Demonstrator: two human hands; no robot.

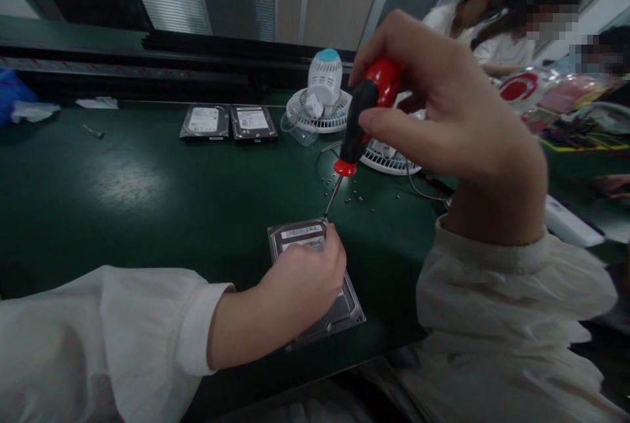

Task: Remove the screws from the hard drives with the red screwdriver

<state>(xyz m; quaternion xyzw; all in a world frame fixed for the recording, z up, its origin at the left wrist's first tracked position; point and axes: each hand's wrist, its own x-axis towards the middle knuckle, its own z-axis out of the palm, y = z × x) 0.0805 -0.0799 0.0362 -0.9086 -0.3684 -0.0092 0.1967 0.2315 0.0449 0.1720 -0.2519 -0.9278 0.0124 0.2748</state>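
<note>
One Corner in Work

Our right hand [443, 98] grips one screwdriver [361, 115], tip at the far right corner of one hard drive [348, 310] on the surface [221, 187]; our left hand [312, 279] presses it down. We seem to be screw-turning (which way, we cannot tell); next calls for steady seating. Beyond: loose screws [348, 200], too small to count, and two more drives [203, 121].

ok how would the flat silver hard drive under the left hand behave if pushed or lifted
The flat silver hard drive would likely feel stiff and fairly heavy for its size, as it looks metal-cased. Lying flat on the smooth-looking dark green tabletop, it would probably slide rather than roll or tip.
</note>
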